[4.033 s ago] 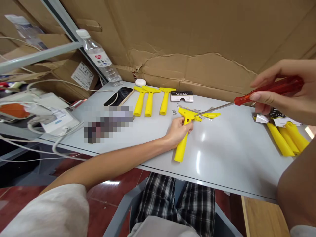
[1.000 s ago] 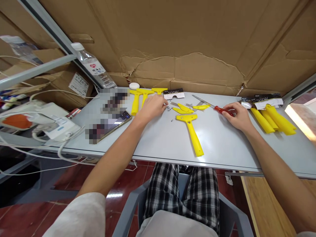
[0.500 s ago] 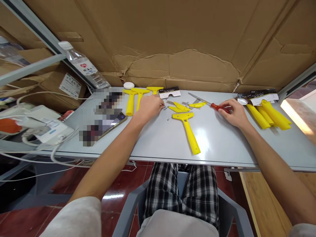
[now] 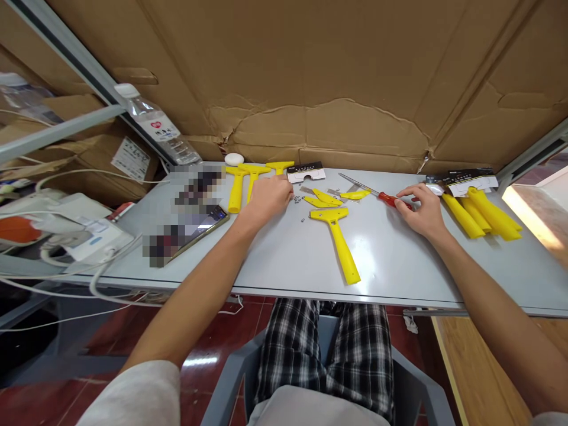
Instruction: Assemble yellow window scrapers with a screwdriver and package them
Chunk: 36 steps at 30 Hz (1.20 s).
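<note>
My right hand [image 4: 422, 212] has its thumb and fingers closed round the red handle of a screwdriver [image 4: 389, 200], whose shaft points to the back left over the table. At the pile of tiny metal screws [image 4: 297, 199], my left hand [image 4: 271, 196] has its fingertips bent together; what they pinch, if anything, is hidden. Between the hands lies a yellow scraper handle [image 4: 341, 244] with a T-shaped head. Behind it are loose yellow head covers [image 4: 326, 197] and thin metal blades [image 4: 306, 190]. One more yellow cover [image 4: 356, 194] lies near the screwdriver shaft.
Yellow scrapers [image 4: 236, 192] stand in a row beyond my left hand, near a black-and-white card [image 4: 306, 172]. Several carded scrapers [image 4: 494, 214] lie at the right. A phone [image 4: 202, 228], a leaning water bottle [image 4: 157, 125] and white cables [image 4: 104, 269] are at the left. Cardboard [image 4: 319, 77] backs the table.
The view has tilted up slightly, so the table sits lower in it. My left hand stays by the screws; my right fingers have shifted a little on the screwdriver handle.
</note>
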### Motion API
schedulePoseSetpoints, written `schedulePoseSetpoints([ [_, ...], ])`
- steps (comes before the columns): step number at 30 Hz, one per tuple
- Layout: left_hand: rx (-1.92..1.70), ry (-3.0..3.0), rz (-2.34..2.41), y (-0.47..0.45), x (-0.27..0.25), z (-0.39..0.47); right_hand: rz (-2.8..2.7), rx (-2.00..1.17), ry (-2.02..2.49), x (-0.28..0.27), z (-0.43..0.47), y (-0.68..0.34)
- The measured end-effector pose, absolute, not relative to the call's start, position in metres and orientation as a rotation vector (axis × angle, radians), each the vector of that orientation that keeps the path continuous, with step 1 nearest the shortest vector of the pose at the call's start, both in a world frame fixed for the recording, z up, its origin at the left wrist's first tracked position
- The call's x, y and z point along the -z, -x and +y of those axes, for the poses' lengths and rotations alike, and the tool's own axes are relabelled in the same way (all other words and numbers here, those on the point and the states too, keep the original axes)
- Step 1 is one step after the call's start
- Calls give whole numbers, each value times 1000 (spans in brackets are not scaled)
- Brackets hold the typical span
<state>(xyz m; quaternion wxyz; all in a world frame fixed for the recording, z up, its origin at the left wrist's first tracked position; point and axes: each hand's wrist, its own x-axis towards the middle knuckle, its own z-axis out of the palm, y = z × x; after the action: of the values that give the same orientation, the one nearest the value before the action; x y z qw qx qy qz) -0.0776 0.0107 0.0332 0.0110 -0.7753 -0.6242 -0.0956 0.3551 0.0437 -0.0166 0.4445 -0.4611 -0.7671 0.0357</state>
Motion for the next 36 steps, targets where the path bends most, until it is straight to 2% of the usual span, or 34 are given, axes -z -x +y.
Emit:
schedulePoseSetpoints([
  [4, 407, 2387, -1918, 70, -38, 7, -1906, -94, 1194, 17, 45, -355],
  [11, 834, 2899, -1364, 22, -10, -8, -1886, -122, 1191, 15, 45, -350],
  [16, 918, 2904, -1323, 10, 1, -10, -1893, -156, 1174, 15, 45, -345],
  [29, 798, 2957, -1394, 21, -8, -8, -1966, -136, 1076, 11, 35, -333],
  [36, 508, 3016, -1387, 44, -25, -9, -2193, 221, 933, 9, 4, -299],
])
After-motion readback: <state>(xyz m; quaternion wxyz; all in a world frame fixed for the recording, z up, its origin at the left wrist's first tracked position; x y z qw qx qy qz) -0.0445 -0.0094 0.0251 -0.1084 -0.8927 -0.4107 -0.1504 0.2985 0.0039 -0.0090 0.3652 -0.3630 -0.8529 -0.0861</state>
